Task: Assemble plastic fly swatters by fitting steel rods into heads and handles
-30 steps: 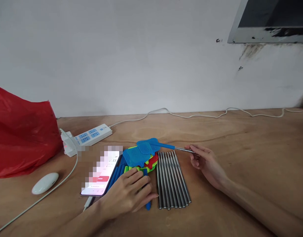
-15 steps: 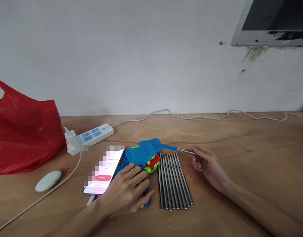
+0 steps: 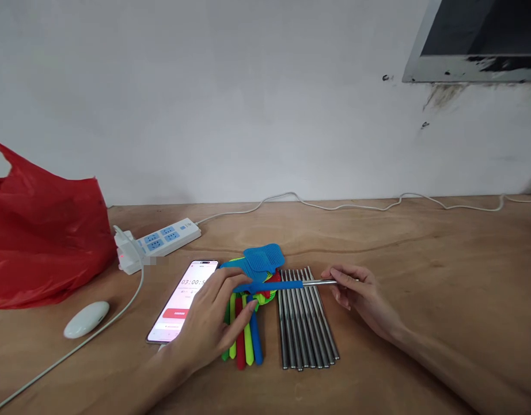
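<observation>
there, blue swatter (image 3: 265, 271) on steel rod (image 3: 319, 282)

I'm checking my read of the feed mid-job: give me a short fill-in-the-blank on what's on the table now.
1. The right hand pinches the metal end of a ____ fly swatter.
2. The row of steel rods lies to the ____ of the coloured handles.
3. The left hand rests between the handles and a lit ____.

Missing words: blue; right; phone

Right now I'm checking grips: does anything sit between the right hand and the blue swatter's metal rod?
Nothing visible does. The right hand already pinches the metal rod of the blue swatter, which crosses above the row of steel rods. The left hand touches its blue sleeve.
</observation>
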A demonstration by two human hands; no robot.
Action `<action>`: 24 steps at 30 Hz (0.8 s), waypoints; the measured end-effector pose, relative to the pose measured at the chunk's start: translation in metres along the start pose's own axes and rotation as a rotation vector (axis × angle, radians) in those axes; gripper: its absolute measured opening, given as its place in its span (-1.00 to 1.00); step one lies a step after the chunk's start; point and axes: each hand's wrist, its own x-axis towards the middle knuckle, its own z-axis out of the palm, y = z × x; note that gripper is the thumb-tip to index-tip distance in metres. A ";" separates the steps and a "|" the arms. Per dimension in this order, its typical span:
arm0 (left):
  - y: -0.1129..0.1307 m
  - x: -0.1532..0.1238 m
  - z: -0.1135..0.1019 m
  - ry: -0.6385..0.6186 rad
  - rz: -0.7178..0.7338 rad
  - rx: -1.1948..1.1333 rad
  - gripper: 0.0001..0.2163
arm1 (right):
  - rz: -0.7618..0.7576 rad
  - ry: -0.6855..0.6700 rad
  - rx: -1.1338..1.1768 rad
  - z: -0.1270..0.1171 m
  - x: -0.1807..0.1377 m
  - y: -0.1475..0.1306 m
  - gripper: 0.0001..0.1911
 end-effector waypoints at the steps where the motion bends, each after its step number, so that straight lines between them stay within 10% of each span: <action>1: 0.000 0.001 0.000 -0.025 0.013 0.019 -0.81 | -0.007 -0.025 -0.021 0.001 -0.001 0.001 -0.62; 12: 0.007 0.015 -0.006 -0.166 0.298 0.198 -0.73 | -0.159 -0.271 -0.375 0.000 -0.002 0.009 -0.61; 19: 0.011 0.019 -0.009 -0.253 0.357 0.266 -0.66 | -0.640 -0.465 -1.153 0.016 -0.017 -0.013 -0.71; 24: 0.024 0.020 -0.005 -0.391 0.304 0.252 -0.61 | -0.699 -0.453 -1.432 0.026 -0.027 -0.006 -0.76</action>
